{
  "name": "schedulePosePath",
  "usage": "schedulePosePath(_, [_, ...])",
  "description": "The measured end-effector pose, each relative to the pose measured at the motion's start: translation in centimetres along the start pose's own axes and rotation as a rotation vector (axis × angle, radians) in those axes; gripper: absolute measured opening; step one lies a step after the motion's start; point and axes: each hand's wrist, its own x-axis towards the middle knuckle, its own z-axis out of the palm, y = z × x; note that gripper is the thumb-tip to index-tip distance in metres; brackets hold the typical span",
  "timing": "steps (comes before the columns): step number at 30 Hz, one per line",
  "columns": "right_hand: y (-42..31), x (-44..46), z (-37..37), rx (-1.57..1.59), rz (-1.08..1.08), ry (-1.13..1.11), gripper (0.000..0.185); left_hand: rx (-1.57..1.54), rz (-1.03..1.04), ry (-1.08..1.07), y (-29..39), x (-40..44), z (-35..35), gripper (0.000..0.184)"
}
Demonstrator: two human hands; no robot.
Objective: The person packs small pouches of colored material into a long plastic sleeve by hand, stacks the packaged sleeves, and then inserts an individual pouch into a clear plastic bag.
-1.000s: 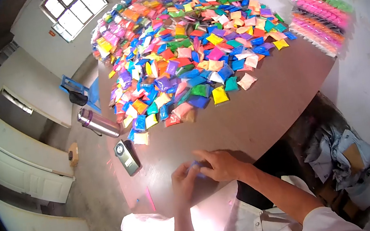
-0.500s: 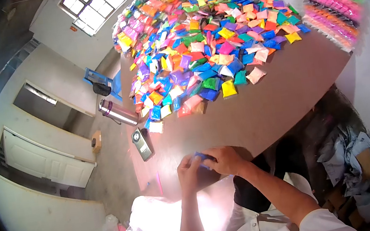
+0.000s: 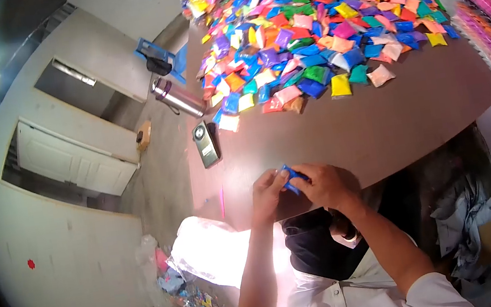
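Both my hands meet over the near edge of the brown table (image 3: pixel 343 133). Between them is a small blue packet (image 3: pixel 291 178). My left hand (image 3: pixel 268 193) pinches its left side with thumb and fingers, and my right hand (image 3: pixel 324 184) grips its right side. Farther back on the table lies a wide heap of small colourful packets (image 3: pixel 310 31), in blue, yellow, orange, pink, green and purple. The heap does not touch my hands.
A dark phone (image 3: pixel 206 144) and a steel flask (image 3: pixel 179 98) are at the table's left side. Bundled colourful packs (image 3: pixel 488 25) lie at the right by the wall. A pink strip (image 3: pixel 222 202) is near my left hand. Bright plastic (image 3: pixel 209 250) is at the near left.
The camera view has shifted, so the table contents appear higher and farther right. The blue packet between my hands shows more clearly. Both hands still hold it.
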Motion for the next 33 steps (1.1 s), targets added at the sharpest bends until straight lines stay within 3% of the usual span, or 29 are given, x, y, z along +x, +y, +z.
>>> schedulePosePath(8, [-1.5,-0.2,-0.8,0.101,0.289,-0.018,0.030,-0.055,0.048,-0.030,0.9,-0.5,0.5,0.030])
schedulePosePath(13, [-2.2,-0.1,-0.9,-0.081,0.330,-0.136,0.034,-0.145,0.029,-0.065,-1.4,-0.1,-0.6,0.027])
schedulePosePath(15, [-1.1,-0.3,-1.2,0.146,0.457,-0.178,0.036,-0.158,0.080,-0.099,-1.9,0.1,-0.5,0.027])
schedulePosePath(16, [-0.4,-0.3,-1.5,0.132,0.461,-0.208,0.036,-0.182,0.075,-0.077,-2.1,0.3,-0.6,0.027])
schedulePosePath(18, [0.8,-0.5,-1.6,0.033,0.270,-0.221,0.035,-0.190,0.165,-0.113,-2.3,0.4,-0.7,0.027])
schedulePosePath(25, [0.6,-0.2,-1.6,0.023,0.336,-0.261,0.028,-0.268,0.133,-0.111,-1.1,-0.3,-0.5,0.025])
schedulePosePath(27, [-0.2,0.0,-1.4,-0.041,0.259,-0.272,0.024,-0.125,0.459,0.059,-2.7,0.5,0.5,0.025])
schedulePosePath(33, [-1.9,0.3,-1.3,-0.156,0.305,-0.306,0.027,-0.212,0.387,0.039,-3.5,1.0,0.6,0.025])
